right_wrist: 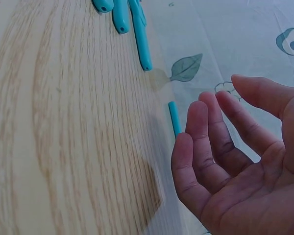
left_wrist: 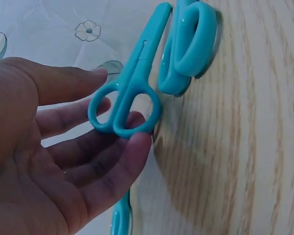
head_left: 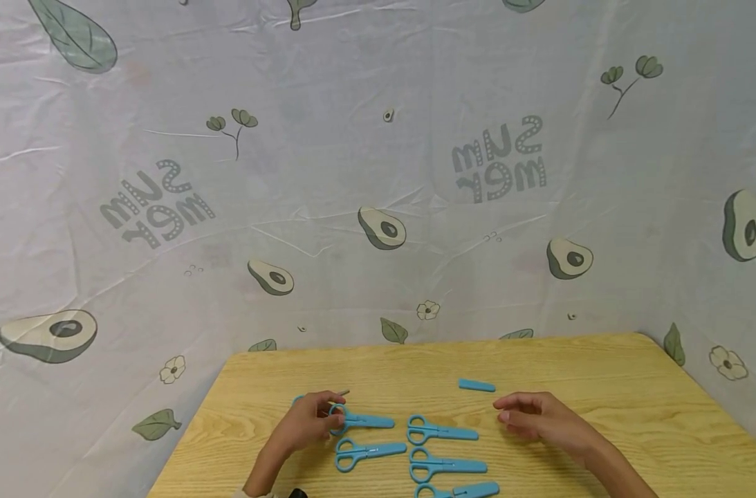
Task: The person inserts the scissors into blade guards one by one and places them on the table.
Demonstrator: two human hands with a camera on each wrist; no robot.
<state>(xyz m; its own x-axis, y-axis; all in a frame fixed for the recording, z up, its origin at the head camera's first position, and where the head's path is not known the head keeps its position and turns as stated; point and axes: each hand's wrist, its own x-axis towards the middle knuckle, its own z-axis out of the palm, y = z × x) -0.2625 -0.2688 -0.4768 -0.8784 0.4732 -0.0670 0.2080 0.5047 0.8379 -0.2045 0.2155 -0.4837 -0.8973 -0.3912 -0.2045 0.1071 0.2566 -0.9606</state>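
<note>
My left hand (head_left: 309, 420) holds a pair of blue scissors (head_left: 373, 421) by its finger loops; the blade is covered by a blue sheath. In the left wrist view the fingers curl behind the loops of these scissors (left_wrist: 132, 83), with the thumb beside them. Behind that hand lies another pair, mostly hidden, with a bare metal blade tip (head_left: 343, 393) and part of a blue handle (left_wrist: 120, 215) showing. My right hand (head_left: 548, 423) hovers over the table's right side, fingers loosely bent and holding nothing. A loose blue sheath (head_left: 476, 384) lies just beyond its fingertips.
Several sheathed blue scissors lie on the wooden table (head_left: 602, 373): one pair (head_left: 384, 449) in front of the left hand, others (head_left: 449, 465) stacked in a column to its right. A printed curtain (head_left: 328, 173) rises behind the table. Something black (head_left: 298, 493) shows at the bottom edge.
</note>
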